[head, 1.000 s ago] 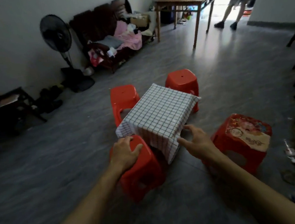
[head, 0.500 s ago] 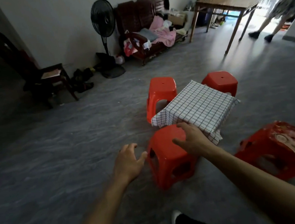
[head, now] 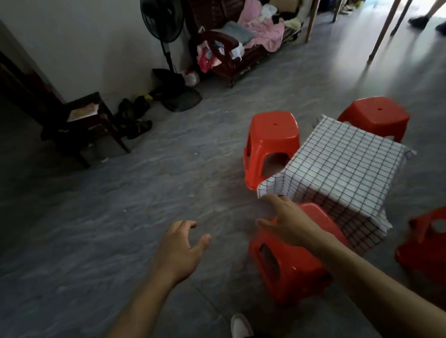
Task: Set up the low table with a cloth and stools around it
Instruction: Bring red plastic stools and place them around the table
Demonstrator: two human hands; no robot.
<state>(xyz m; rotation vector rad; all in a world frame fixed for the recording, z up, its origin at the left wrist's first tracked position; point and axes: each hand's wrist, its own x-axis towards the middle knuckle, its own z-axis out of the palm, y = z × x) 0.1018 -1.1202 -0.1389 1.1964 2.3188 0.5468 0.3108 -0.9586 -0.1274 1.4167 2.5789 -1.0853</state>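
Right hand (head: 291,223) spread flat over the near red stool (head: 292,265) — checked cloth (head: 343,169) just beyond its fingertips; left hand (head: 179,249) spread, holding nothing.

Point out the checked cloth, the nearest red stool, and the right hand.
checked cloth (head: 343,169), head view, on its flat top over the low table.
nearest red stool (head: 292,265), head view, on its near side wall.
right hand (head: 288,222), head view, on the back of the hand.

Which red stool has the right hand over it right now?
The near stool, at the cloth's closest edge: the right hand lies open over its seat. The other three red stools stand apart from both hands.
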